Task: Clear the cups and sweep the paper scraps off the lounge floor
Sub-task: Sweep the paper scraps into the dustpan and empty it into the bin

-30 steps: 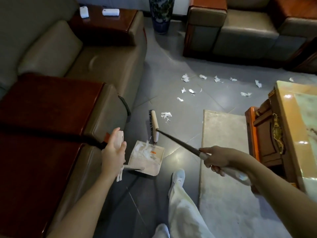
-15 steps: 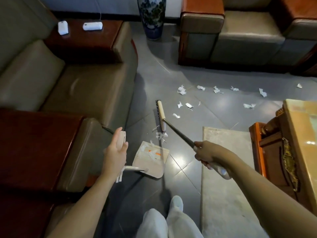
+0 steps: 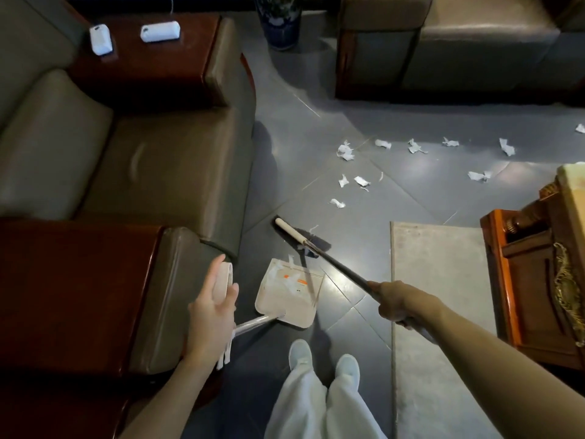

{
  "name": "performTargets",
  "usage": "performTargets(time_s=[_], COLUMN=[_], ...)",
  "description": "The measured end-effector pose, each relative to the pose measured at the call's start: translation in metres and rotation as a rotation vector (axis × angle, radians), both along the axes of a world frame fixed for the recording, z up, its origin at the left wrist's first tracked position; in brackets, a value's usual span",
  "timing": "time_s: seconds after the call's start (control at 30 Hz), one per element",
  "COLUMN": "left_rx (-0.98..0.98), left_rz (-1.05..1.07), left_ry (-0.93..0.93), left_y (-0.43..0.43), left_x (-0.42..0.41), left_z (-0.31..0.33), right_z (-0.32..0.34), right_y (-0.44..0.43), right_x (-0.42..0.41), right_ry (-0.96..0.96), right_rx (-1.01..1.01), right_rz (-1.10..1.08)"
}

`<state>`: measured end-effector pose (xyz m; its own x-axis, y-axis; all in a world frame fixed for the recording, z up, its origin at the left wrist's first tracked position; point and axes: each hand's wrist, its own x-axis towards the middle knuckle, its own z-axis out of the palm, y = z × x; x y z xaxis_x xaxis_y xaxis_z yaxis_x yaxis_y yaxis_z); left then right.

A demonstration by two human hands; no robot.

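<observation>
Torn white paper scraps [image 3: 345,152] lie beyond the beige plastic dustpan [image 3: 285,299], held by left hand [image 3: 210,312]; right hand [image 3: 402,301] grips the dark-handled cream broom [image 3: 292,234], now turned slantwise

L hand [image 3: 212,307] — forearm reaching fwd, thumb and fingers holding the dustpan handle [image 3: 221,280]. R hand [image 3: 400,301] — arm extended fwd, fist wrapped round the broom handle [image 3: 342,267].
</observation>
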<state>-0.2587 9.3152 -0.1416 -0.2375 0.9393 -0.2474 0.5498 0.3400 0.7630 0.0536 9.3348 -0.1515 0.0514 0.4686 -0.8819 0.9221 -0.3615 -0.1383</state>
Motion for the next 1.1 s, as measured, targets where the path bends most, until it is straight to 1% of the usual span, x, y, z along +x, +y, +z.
performTargets(time_s=[0.17,0.37,0.47,0.6,0.77,0.83,1.0,1.1], left_rx=[-0.015,-0.019,0.001,0.032,0.028,0.021,0.014,0.022], left_rz=[0.015,-0.019,-0.021,-0.054,-0.086,-0.087,-0.037,-0.030], left_ry=[-0.026,0.024,0.006,-0.001,-0.006,-0.004,-0.010,-0.017], left_y=[-0.013,-0.012,-0.012,0.003,0.025,0.026,0.034,0.045], left_x=[-0.017,-0.012,-0.009,-0.001,0.003,-0.001,-0.012,-0.014], left_z=[-0.001,-0.008,-0.010,-0.009,-0.004,-0.004,-0.003,-0.003], right_z=[0.000,0.004,0.005,0.012,0.042,0.053,0.068,0.066], right_y=[0.013,0.019,0.013,-0.012,-0.030,-0.032,-0.017,0.009], right_x=[-0.002,-0.005,-0.014,-0.032,-0.017,-0.014,-0.023,-0.029], right_ry=[0.021,0.072,0.093,0.136,0.181,0.167,0.114,0.123], right_rx=[-0.027,-0.038,-0.053,-0.114,-0.214,-0.188,-0.066,0.003], right_rz=[-0.020,-0.044,-0.085,-0.067,-0.114,-0.105,0.002,-0.016])
